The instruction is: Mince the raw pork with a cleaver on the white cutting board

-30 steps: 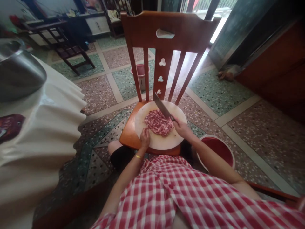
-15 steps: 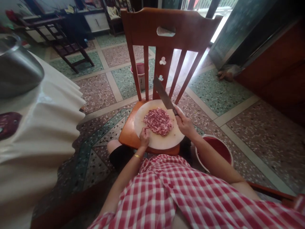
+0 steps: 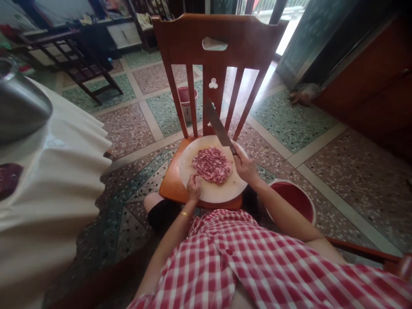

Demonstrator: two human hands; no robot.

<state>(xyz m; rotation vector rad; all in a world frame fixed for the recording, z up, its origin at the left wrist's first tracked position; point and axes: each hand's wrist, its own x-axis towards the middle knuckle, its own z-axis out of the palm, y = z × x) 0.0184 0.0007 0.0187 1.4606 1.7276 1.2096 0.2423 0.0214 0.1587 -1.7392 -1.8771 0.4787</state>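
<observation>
A round white cutting board (image 3: 222,193) lies on the seat of a wooden chair (image 3: 219,47). A pile of minced pink meat (image 3: 211,165) sits in the board's middle. My right hand (image 3: 245,168) is closed round the handle of a cleaver (image 3: 217,125), whose blade is raised and points up and away over the meat's far right side. My left hand (image 3: 194,187) rests on the board's near left edge with fingers curled, touching the edge of the meat. Whether it holds anything is unclear.
A red bucket (image 3: 294,199) stands on the floor at my right. A small red bucket (image 3: 186,99) sits behind the chair. A white-clothed table (image 3: 48,180) with a metal bowl (image 3: 19,107) is at left. Dark wooden furniture lines the right.
The cleaver rose from lying low over the meat to a raised position. My left hand stayed at the board's near left edge. The view shifted slightly.
</observation>
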